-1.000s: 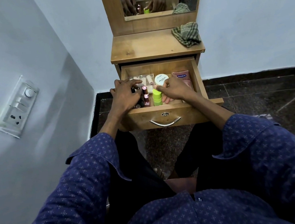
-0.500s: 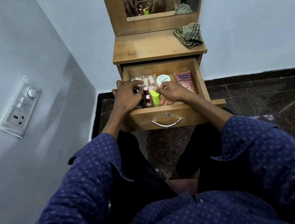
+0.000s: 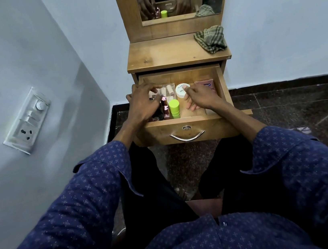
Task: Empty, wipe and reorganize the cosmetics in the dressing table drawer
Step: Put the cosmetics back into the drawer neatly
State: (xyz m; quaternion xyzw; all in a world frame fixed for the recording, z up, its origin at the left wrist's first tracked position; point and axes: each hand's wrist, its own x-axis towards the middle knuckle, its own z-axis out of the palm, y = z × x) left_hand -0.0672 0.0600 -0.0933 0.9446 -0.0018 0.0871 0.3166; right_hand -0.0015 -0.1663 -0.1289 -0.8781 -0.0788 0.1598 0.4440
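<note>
Drawer: the drawer (image 3: 224, 86) is pulled out in front of me, and the cosmetics lie inside it, most of them crowded toward its left edge.
Left grip: my left hand (image 3: 142, 104) lies over the left side of the drawer with fingers curled down among the small items; whether they are clenched on anything I cannot tell, since my knuckles hide it.
Right grip: my right hand (image 3: 201, 96) is released, with loose fingers resting on the drawer floor and one fingertip touching the white jar (image 3: 181, 90).
Risk, tipping: the green tube (image 3: 174, 108) and the pink bottle (image 3: 165, 108) stand upright and touching just beside my left hand, so I judge a careless sweep of my fingers could knock both over.
Risk, jar: a push from my right fingertip could slide the white jar into the clear box (image 3: 168, 91) behind the bottles.
Risk, drawer: my forearms rest on the front edge, and leaning harder could strain the drawer.
Count, upright: one green tube, one pink bottle.
Count, flat: one white jar, one clear box, one pink packet (image 3: 206, 84) at the right edge.
Count, small dark items: several at the front left corner, too hidden to number.
Count, cloth: one checked cloth (image 3: 211, 39) at the right back corner of the surface (image 3: 161, 55).
</note>
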